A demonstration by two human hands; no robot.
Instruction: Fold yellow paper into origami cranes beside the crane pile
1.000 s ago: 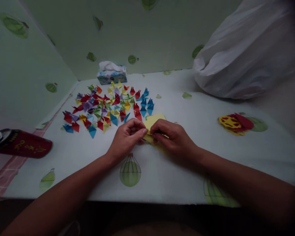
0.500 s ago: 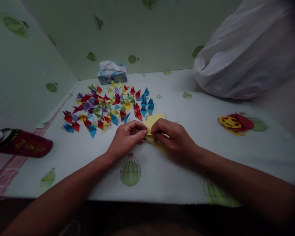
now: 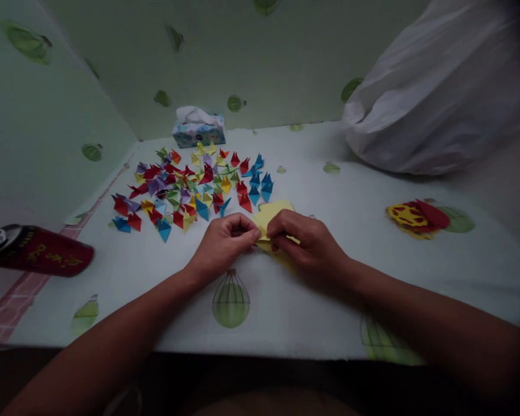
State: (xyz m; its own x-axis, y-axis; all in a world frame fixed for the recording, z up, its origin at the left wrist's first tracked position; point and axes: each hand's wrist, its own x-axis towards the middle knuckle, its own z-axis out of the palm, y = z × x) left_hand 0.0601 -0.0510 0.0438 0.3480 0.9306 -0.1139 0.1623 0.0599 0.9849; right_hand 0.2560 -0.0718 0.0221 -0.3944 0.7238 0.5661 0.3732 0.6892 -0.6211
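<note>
Close together at the middle of the table, both my hands pinch a small piece of yellow paper [image 3: 262, 231]. My left hand [image 3: 227, 240] grips its left side between thumb and forefinger. From the right, my right hand [image 3: 301, 237] is closed on the same paper, its curled fingers hiding part of it. Behind and under the hands lies more yellow paper [image 3: 277, 209], flat on the table. To the left and beyond my left hand spreads a large group of folded paper cranes [image 3: 184, 185] in red, blue, yellow, green, purple and orange.
A flowered tissue box [image 3: 199, 134] stands against the back wall. At the left edge is a red drink can [image 3: 47, 251]. A big white plastic bag [image 3: 429, 110] fills the back right, with red and yellow cut-outs [image 3: 418, 218] in front of it on the white tablecloth [image 3: 294, 323].
The view has shifted very slightly. My hands keep nearly the same place and grip on the yellow paper, with small finger movement at most.
</note>
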